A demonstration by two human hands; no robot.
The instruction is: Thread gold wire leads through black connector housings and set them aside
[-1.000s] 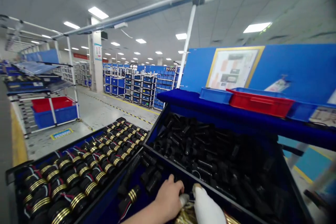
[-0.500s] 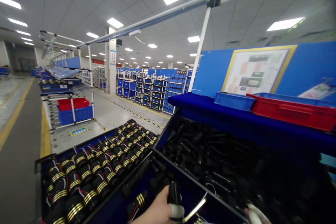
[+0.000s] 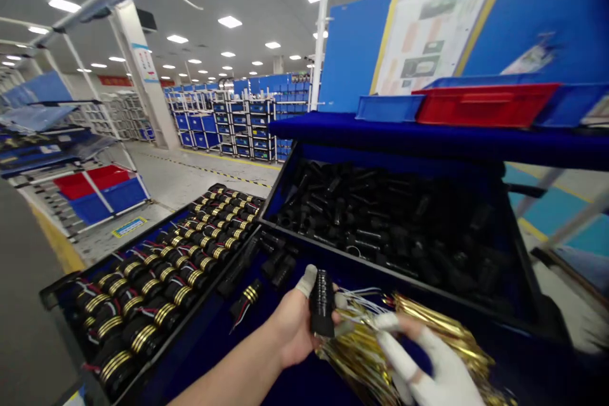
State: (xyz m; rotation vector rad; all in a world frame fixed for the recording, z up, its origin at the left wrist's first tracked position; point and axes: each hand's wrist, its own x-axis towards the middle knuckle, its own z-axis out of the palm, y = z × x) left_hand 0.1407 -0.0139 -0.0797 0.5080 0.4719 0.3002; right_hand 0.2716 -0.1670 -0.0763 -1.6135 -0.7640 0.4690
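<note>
A black ribbed cylinder (image 3: 322,304) stands upright in my left hand (image 3: 295,323), whose fingers are wrapped round it; fingertip covers show on it. My right hand (image 3: 423,355), in a white glove with some bare fingers, pinches thin white wires (image 3: 364,307) just right of the cylinder. Beneath and beside the hands lie gold foil-like strands (image 3: 361,355) and a gold bundle (image 3: 442,327). A black part with gold rings (image 3: 250,297) and red and white wires rests on the blue surface left of my left hand, near several plain black parts (image 3: 280,266).
At the left is a tray (image 3: 157,365) filled with gold-ringed black parts. Behind the hands, a large bin (image 3: 333,246) holds many black pieces. A blue shelf (image 3: 323,124) above carries a red bin (image 3: 485,106) and blue bins.
The view has turned right and down. My right hand has come from the black pieces' bin to the wires beside my left hand. The left hand still holds a black cylinder.
</note>
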